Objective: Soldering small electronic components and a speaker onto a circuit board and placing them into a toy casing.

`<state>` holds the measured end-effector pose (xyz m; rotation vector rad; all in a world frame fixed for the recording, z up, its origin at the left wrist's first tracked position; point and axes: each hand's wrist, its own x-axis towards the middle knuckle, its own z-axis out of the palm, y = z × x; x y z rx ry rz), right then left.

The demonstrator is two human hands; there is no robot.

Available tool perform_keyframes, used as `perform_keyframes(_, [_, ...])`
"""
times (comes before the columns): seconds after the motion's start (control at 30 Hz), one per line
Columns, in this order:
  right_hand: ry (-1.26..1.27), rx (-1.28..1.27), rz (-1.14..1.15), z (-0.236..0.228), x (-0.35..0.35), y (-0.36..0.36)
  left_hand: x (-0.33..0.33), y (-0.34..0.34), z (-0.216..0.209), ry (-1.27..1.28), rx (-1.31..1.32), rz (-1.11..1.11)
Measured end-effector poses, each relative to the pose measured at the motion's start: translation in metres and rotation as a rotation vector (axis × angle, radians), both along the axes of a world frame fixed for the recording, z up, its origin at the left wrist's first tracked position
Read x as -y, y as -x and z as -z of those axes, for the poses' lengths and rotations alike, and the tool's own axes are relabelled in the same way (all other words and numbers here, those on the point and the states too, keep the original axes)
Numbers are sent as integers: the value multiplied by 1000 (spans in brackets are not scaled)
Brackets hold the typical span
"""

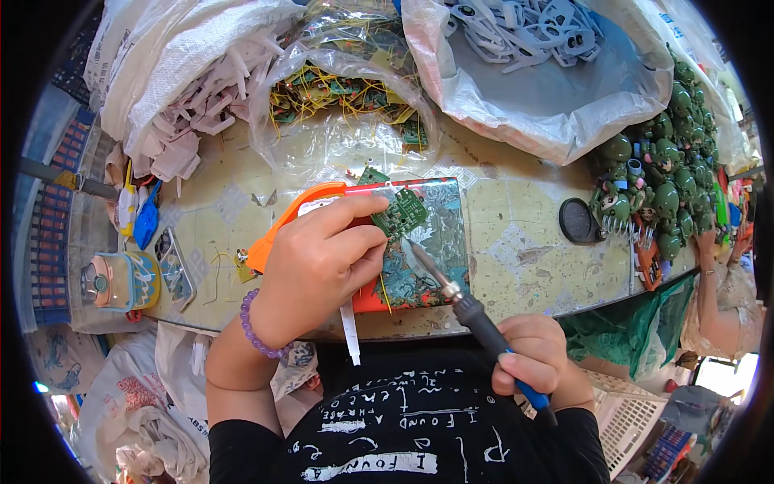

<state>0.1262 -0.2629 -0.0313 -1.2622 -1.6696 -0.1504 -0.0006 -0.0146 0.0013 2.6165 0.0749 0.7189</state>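
Observation:
My left hand, a beaded bracelet at its wrist, pinches a small green circuit board between thumb and fingers. Wrapped around the dark handle of a soldering iron is my right hand. The iron's tip points up and left to the board's lower edge; whether it touches cannot be told. Under the board lies a worn, red-edged flat slab. An orange plastic piece shows partly behind my left hand. Below that hand a white plastic strip sticks out, and a thin yellow wire crosses the slab.
A clear bag of wired circuit boards stands at the back, between sacks of white plastic parts and grey parts. Green figures pile up at right beside a black round piece. At left are a phone and a jar. Another person's arm shows far right.

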Motion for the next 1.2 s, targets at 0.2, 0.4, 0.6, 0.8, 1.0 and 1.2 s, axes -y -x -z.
perform_keyframes(0.2, [-189,-149,254,13,34,0,5,-2,-1,3,9,26])
perform_keyframes(0.4, [-631,-469,835,-20,95,-76,1,0,-2,80,-9,8])
perform_keyframes(0.6, [-512,-695,1040,-74,170,-129,5,-4,-7,40,18,-2])
perform_keyframes(0.8, [-201,-900,1113,-47,157,-170,6,-2,-4,43,-4,-10])
perform_keyframes(1.0, [17,-878,1079,-10,104,-152,2,1,-6,-7,15,11])
perform_keyframes(1.2, [-312,-1201,1028,17,72,-92,-4,0,-1,10,39,54])
